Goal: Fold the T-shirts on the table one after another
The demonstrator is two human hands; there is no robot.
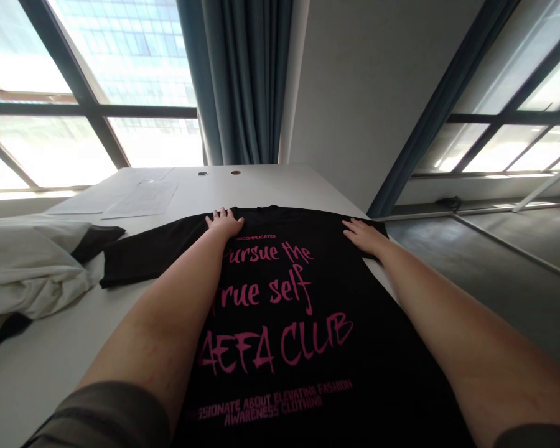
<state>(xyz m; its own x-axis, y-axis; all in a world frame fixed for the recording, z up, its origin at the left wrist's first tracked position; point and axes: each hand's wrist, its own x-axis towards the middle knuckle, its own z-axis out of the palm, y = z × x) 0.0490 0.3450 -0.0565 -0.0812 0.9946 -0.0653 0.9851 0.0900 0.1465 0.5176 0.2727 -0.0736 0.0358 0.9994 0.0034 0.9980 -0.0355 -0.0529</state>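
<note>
A black T-shirt [336,280] with pink lettering lies spread on a white table [289,183], its collar toward the far side. My left hand [224,222] rests flat on the shirt near the left shoulder, fingers spread. Over by the right shoulder and sleeve, my right hand [360,235] lies on the cloth with its fingers stretched out. The left sleeve reaches out past my left forearm, which covers part of the print. Neither hand grips the fabric.
A crumpled pale garment with dark parts [32,267] lies on the table at the left. Behind it are sheets of paper [142,198]. Two round holes are at the table's far edge, before a blue curtain [242,81]. White metal bars [518,246] stand at the right over grey floor.
</note>
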